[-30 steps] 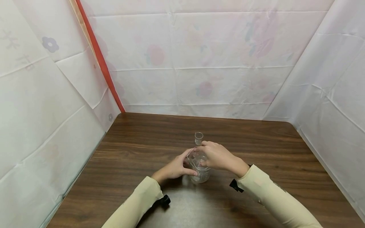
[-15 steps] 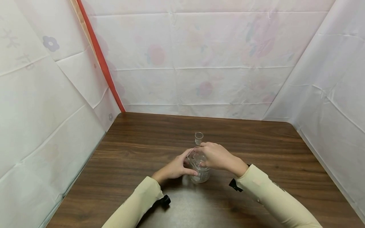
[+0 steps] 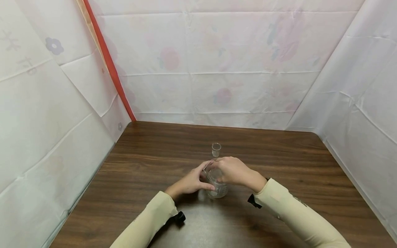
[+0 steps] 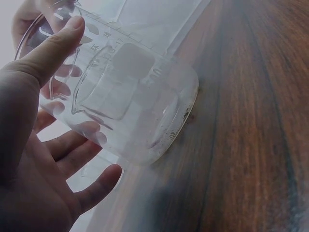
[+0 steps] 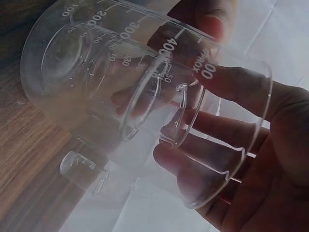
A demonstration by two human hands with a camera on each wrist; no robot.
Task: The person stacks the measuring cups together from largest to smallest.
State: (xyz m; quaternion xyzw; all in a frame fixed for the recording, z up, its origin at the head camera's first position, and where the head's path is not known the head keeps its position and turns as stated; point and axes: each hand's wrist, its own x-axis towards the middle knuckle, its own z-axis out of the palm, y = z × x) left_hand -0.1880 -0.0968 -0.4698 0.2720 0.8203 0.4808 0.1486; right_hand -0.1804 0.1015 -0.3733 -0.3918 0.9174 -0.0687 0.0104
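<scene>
Head view: the large beaker, of transparent glass, stood on the brown wood-grain worktop, just toward six o'clock from its centre. The left hand grasped it from nine o'clock, the thumb across the near side and the fingers round the far side. The right hand came over the rim from two o'clock, its fingertips down inside the glass. A small beaker stood upright at twelve o'clock from the large beaker, near the right hand but apart from it.

In the right wrist view, the right hand pinched the rim of a narrow beaker between thumb and fingers, within the large beaker's mouth. White graduations and figures ran along the large beaker's wall, with finer ones showing through from the glass inside.

In the left wrist view, a middle beaker with a pouring lip lay within the large beaker; layered reflections blurred where one wall ended and the next began. The left little finger stood away from the glass.

Pale yellow sleeves entered from seven and five o'clock. White printed cloth hung round the worktop, and a red band slanted down it at eleven o'clock.
</scene>
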